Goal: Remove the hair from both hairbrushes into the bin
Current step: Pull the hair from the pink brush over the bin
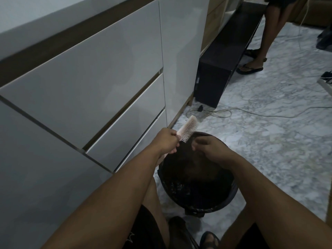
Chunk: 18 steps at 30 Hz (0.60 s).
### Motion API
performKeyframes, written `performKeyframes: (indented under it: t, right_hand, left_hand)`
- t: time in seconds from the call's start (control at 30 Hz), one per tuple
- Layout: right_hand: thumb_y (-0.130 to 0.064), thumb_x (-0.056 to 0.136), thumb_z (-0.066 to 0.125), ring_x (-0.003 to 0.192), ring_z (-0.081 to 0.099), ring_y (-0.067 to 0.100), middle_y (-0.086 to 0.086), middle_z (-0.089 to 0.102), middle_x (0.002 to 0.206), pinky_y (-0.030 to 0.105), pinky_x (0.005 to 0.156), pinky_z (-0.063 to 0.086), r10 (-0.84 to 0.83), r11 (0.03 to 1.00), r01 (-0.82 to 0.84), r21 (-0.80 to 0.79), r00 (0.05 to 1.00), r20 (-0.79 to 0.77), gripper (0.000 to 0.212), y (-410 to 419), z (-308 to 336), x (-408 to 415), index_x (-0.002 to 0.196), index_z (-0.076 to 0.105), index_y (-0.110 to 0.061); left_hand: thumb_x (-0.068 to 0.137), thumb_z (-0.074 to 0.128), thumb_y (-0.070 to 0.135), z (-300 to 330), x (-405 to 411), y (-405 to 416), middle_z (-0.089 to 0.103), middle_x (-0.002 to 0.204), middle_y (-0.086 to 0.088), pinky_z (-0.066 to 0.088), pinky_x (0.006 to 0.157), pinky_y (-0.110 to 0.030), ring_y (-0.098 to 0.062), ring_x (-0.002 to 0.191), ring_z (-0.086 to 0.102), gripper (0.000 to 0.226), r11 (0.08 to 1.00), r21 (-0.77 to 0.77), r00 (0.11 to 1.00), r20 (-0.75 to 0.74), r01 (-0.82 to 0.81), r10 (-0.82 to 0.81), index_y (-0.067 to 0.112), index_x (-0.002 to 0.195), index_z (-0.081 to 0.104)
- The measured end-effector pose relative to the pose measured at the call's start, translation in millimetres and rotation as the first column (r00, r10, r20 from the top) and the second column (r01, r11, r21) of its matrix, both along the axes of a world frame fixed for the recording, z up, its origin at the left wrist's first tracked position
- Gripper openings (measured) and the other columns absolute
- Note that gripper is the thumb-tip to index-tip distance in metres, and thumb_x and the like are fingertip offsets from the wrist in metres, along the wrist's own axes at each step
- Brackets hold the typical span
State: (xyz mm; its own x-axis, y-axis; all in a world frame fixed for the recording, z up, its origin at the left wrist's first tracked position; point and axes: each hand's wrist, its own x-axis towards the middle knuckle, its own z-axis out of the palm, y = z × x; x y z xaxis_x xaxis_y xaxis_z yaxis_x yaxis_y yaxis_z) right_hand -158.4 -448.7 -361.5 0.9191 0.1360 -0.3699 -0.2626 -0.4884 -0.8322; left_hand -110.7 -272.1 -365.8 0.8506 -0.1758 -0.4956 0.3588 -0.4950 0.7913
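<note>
Over the black bin (pixel 197 186), the left hand (pixel 166 141) grips the pink hairbrush (pixel 187 130) by its handle, bristles facing the right hand (pixel 208 147), whose curled fingers hover just beside them, grasp unclear.

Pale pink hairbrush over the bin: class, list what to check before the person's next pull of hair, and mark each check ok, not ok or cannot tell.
1. Left hand grips the pale pink plastic hairbrush by its handle: ok.
2. Bristles face the right hand: ok.
3. Round black bin with a dark liner sits under both hands: ok.
4. Right hand's fingers are curled just beside the bristles; whether they pinch hair: cannot tell, too dark.
5. Hair left on the brush: cannot tell.
6. Second hairbrush within reach: cannot tell, none in view.
</note>
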Motion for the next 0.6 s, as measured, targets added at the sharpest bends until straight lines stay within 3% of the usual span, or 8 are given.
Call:
performKeyframes:
  t: [0.1, 0.23, 0.33, 0.47, 0.6]
  right_hand:
    - [-0.018, 0.095, 0.056, 0.056, 0.052, 0.004, -0.01, 0.058, 0.06, 0.021, 0.058, 0.042, -0.036, 0.998, 0.037, 0.046, 0.999, -0.022, 0.026, -4, -1, 0, 0.07, 0.064, -0.018]
    - [-0.018, 0.095, 0.052, 0.076, 0.06, 0.018, -0.002, 0.063, 0.075, 0.029, 0.07, 0.044, -0.109, 0.963, 0.119, -0.241, 0.993, 0.053, 0.022, -7, -12, 3, 0.077, 0.064, -0.016]
    - [-0.021, 0.095, 0.052, 0.085, 0.06, 0.022, 0.002, 0.064, 0.086, 0.028, 0.074, 0.041, -0.173, 0.937, 0.179, -0.299, 0.984, 0.049, 0.021, -6, -17, 3, 0.09, 0.069, -0.011]
    - [-0.031, 0.094, 0.057, 0.102, 0.061, 0.025, 0.005, 0.067, 0.105, 0.026, 0.078, 0.038, -0.167, 0.913, 0.155, -0.377, 0.986, 0.002, 0.028, -4, -23, 2, 0.11, 0.066, -0.01]
    - [-0.025, 0.084, 0.071, 0.115, 0.059, 0.027, 0.01, 0.065, 0.124, 0.029, 0.087, 0.042, -0.16, 0.899, 0.113, -0.424, 0.984, -0.076, 0.046, -7, -27, 2, 0.125, 0.059, -0.01]
  left_hand:
    - [0.096, 0.054, 0.01, -3, 5, 4, 0.065, 0.087, -0.018, 0.045, 0.046, -0.023, -0.016, 0.051, 0.055, 0.029, 0.995, 0.033, 0.995, 0.041, -0.09, 0.089, -0.006, 0.119, 0.062]
    - [0.095, 0.055, 0.01, -1, 6, 8, 0.063, 0.079, -0.012, 0.046, 0.049, -0.024, -0.015, 0.053, 0.056, 0.028, 0.994, -0.005, 0.994, 0.022, -0.105, 0.105, -0.005, 0.117, 0.062]
    - [0.091, 0.06, 0.008, 1, 4, 7, 0.066, 0.088, -0.013, 0.05, 0.053, -0.024, -0.015, 0.056, 0.059, 0.027, 0.998, 0.002, 0.997, 0.033, -0.064, 0.064, -0.002, 0.116, 0.062]
    - [0.087, 0.063, 0.001, -3, 3, 7, 0.067, 0.103, -0.02, 0.055, 0.056, -0.026, -0.015, 0.056, 0.064, 0.03, 1.0, 0.015, 0.999, 0.048, -0.016, 0.015, 0.0, 0.117, 0.059]
    - [0.089, 0.062, -0.002, -3, 2, 7, 0.067, 0.094, -0.02, 0.059, 0.058, -0.03, -0.017, 0.054, 0.065, 0.023, 1.0, 0.006, 1.0, 0.002, 0.01, -0.01, 0.003, 0.109, 0.053]
